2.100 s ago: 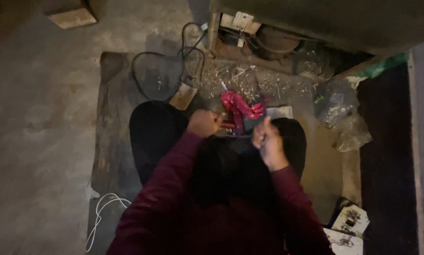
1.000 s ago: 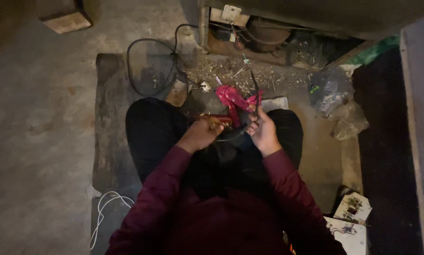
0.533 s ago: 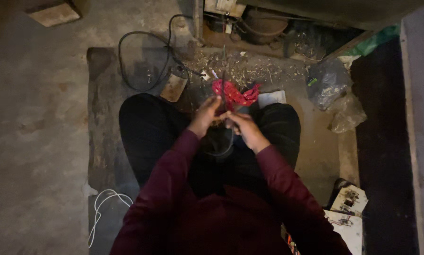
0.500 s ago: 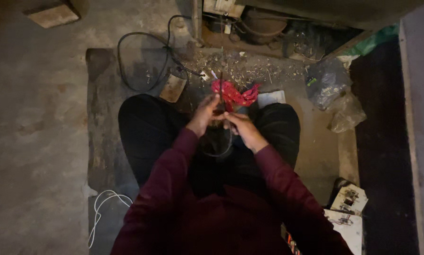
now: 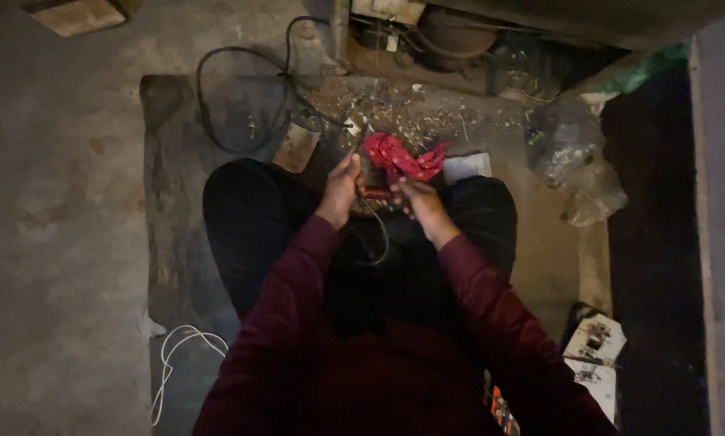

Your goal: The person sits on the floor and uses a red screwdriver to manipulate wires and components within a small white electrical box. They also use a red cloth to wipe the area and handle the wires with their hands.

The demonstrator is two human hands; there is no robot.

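Note:
I sit cross-legged on a floor mat (image 5: 169,194) in dim light. My left hand (image 5: 340,184) is closed around a thin rod-like tool (image 5: 361,139) that points up and away from me. My right hand (image 5: 421,208) is closed on the near end of a crumpled red piece (image 5: 399,157) that lies just past both hands over my knees. A thin dark wire (image 5: 377,234) hangs in a loop below the hands. The two hands sit close together, almost touching.
A black cable (image 5: 241,97) loops on the mat at the far left beside a small tan block (image 5: 296,147). Metal scraps (image 5: 411,113) litter the floor ahead. Crumpled clear plastic bags (image 5: 576,161) lie at right, printed papers (image 5: 592,355) at lower right, a white cord (image 5: 177,355) at lower left.
My hands came together from apart and now work close at the red piece. The view has shifted slightly, and the left hand's tool now points up beside the red piece.

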